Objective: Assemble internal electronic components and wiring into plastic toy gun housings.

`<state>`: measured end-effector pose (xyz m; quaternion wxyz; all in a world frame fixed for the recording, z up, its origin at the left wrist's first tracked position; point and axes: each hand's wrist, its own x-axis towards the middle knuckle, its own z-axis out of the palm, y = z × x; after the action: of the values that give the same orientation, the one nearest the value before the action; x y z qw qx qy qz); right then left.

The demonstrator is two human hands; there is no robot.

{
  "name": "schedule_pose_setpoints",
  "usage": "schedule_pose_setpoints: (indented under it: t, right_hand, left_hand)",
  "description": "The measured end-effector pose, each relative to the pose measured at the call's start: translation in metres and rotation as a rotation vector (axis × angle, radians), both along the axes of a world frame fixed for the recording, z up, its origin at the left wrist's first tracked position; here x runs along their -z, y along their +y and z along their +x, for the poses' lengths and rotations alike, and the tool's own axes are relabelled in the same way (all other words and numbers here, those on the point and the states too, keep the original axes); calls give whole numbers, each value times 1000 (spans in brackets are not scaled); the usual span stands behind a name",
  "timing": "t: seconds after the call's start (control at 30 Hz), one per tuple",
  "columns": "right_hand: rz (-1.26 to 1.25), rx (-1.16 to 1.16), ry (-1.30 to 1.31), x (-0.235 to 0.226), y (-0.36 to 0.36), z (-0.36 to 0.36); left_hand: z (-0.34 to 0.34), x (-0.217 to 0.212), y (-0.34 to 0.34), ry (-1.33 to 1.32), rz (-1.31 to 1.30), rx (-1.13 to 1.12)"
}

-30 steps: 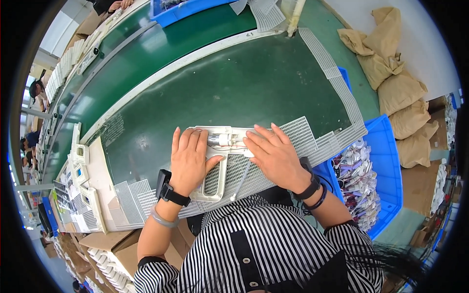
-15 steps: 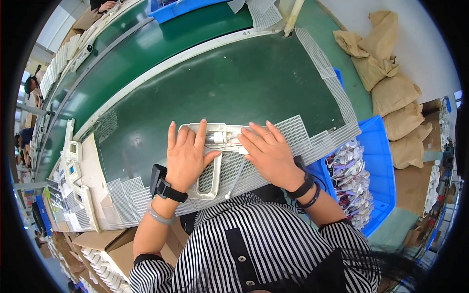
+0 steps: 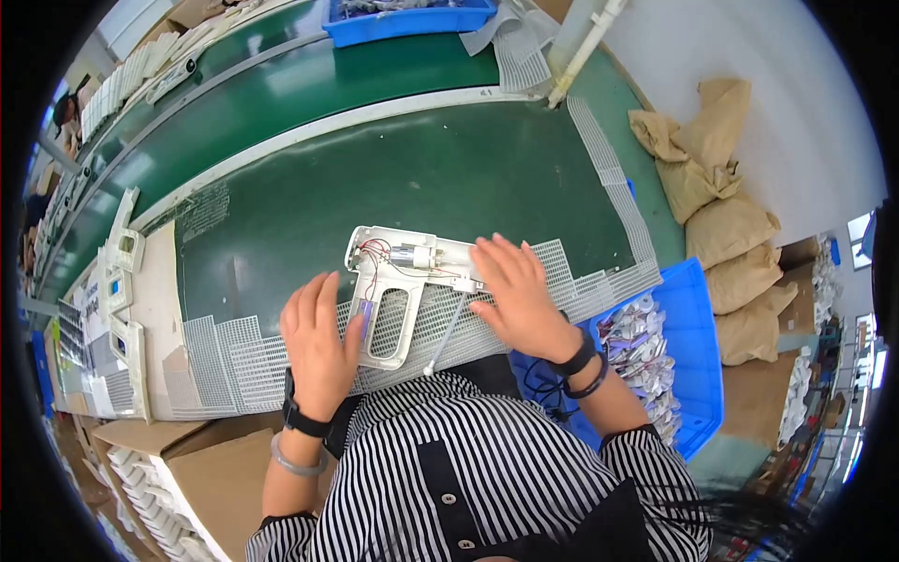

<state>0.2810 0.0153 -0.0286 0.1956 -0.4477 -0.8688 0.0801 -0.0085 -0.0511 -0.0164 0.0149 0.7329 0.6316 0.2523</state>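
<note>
From the head view, the white gun-shaped shell (image 3: 398,286) lies open on the green surface (image 3: 421,178), left hand (image 3: 321,345) flat on its grip, right hand (image 3: 513,298) spread, fingers holding nothing; press evenly, sparing the wires (image 3: 375,258).

Black-and-white striped shirt, dark buttoned placket — black watch, clear bangle left wrist; two black bands right.

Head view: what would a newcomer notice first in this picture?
First, the open white gun-shaped housing at the near edge of the green mat, its small motor and red wires exposed. The left hand lies flat beside its handle, and the right hand rests flat at its barrel end. Next comes the blue bin of bagged parts on the right, with tan sacks behind it.
</note>
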Motion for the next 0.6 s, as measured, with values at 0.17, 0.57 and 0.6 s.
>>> schedule_pose_setpoints:
  t: [0.17,0.57,0.6]
  right_hand:
    - [-136,-121,-19,-68,50,33]
    - [-1193,-383,-71,5,188,-89]
    - [-1185,-394,-125,5,190,-93]
  left_hand:
    - [-19,16,-39,-149,-68,-137]
    - [-33,30,-77,-490,-122,-201]
    - [-37,30,-81,-492,-117,-213]
